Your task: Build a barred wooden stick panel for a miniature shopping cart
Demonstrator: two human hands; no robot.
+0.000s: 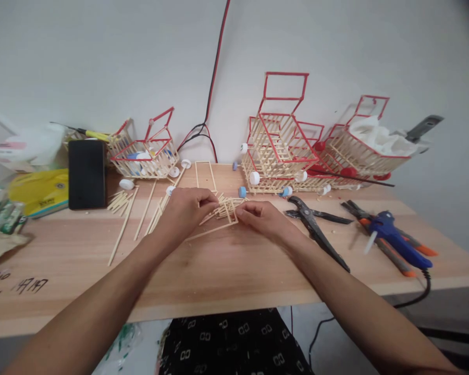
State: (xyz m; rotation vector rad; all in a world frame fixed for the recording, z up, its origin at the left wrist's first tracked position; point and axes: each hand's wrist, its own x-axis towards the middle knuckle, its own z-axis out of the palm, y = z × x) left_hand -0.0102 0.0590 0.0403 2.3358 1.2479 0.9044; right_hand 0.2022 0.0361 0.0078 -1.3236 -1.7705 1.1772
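Note:
Near the middle of the wooden table, my left hand (pixel 191 208) and my right hand (pixel 260 216) are at a small frame of thin wooden sticks (pixel 231 221). The right hand's thumb and fingers pinch the frame's right corner. My left hand's fingers are pressed together at its upper left side; part of the frame is hidden behind that hand. A pile of short sticks (pixel 222 209) lies just behind and between the hands. Another rectangular stick frame (pixel 205 176) lies flat farther back. Long sticks (pixel 124 226) are spread to the left of my left hand.
Small stick carts with red trim (pixel 283 138) stand along the wall, another (pixel 144 156) at the left. Black cutters (pixel 315 224), pliers (pixel 386 250) and a blue glue gun (pixel 398 239) lie right. A black phone (pixel 87 174) and yellow packet (pixel 41 192) are left.

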